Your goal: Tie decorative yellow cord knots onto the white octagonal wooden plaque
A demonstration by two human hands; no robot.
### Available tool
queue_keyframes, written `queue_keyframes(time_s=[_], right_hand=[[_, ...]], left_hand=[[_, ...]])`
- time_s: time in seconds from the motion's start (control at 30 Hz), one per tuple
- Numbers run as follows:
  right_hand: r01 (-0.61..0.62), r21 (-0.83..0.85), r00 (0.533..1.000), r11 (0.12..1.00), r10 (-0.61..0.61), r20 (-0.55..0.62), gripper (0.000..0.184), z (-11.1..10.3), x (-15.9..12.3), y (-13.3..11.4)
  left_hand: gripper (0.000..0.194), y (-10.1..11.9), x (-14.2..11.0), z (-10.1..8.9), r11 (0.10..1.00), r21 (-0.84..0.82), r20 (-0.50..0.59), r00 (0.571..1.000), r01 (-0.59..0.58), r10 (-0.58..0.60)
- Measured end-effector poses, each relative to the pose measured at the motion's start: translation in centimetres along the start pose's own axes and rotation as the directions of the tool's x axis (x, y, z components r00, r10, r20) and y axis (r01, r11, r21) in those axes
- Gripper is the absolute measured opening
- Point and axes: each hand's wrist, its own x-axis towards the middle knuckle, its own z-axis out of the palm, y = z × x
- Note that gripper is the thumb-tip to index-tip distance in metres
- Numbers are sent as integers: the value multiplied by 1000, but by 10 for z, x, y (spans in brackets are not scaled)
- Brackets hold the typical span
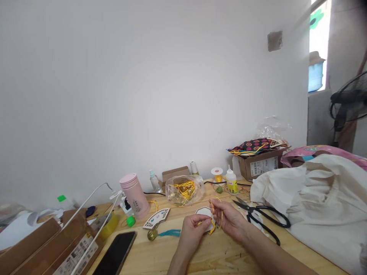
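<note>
Room: white wall (pixel 143 84); window (pixel 318 46) at upper right; standing fan (pixel 349 99) beside it.

Table: pale wood table (pixel 218 263), running across the view.

Right end: cloth bag (pixel 312 206) heaped on the table; carton (pixel 259 164) behind it, printed fabric (pixel 252 145) on top.

Left end: flattened cardboard (pixel 34 244); phone (pixel 116 254); pink flask (pixel 134 195).

Middle: clear bag (pixel 185 190) holding yellow cord; spool (pixel 218 175); glue bottle (pixel 231 181); scissors (pixel 259 215), right of the hands, not touched.

Hands: left hand (pixel 193 233) closes thumb and fingers on the yellow cord (pixel 212 225); right hand (pixel 229 219) pinches it higher up. No gap shows at either grip.

Lie: cord runs roughly upright, front to back, between the hands; right hand nearer its upper strands. White hexagonal card (pixel 204 211) lies just behind and under both hands.

Count: 2 hands, 1 hexagon, 1 scissors, 1 spool, 1 flask, 1 phone.
</note>
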Motion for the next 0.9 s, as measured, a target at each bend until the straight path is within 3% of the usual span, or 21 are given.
queue_keyframes(time_s=[0.27,0.4,0.47,0.53,0.57,0.63,0.67,0.73,0.77,0.83,0.9], right_hand=[[128,-103,971,986,-146,-191,14,-1,1,-2],[138,-217,953,967,-189,-238,14,-2,1,-6],[205,-343,914,917,-305,-268,13,-3,3,-11],[343,-527,823,777,-519,-229,19,-3,3,-15],[414,-629,760,658,-630,-159,24,-2,3,-17],[503,-792,640,346,-765,73,30,1,-1,-16],[524,-832,608,183,-764,215,29,4,-4,-14],[557,-827,604,-80,-644,470,25,8,-10,-7],[575,-804,627,-152,-550,552,22,10,-13,-3],[575,-795,687,-194,-413,598,21,12,-17,5],[526,-834,756,-169,-356,549,23,11,-19,9]], left_hand=[[17,-2,-3,2,999,9,68,997,37,-37],[21,-2,-2,1,998,-15,20,998,66,-65],[24,-1,0,0,996,-32,-24,997,79,-79],[25,0,2,-1,996,-40,-69,994,81,-84],[26,1,2,-2,996,-39,-89,993,79,-82],[24,3,3,-3,997,-29,-121,990,68,-71],[23,3,3,-4,998,-26,-130,990,57,-60],[21,4,3,-5,999,-28,-125,992,28,-32],[20,4,3,-6,999,-31,-119,993,10,-13],[17,4,3,-7,999,-33,-111,994,-20,16],[17,4,5,-8,999,-33,-121,992,-25,21]])
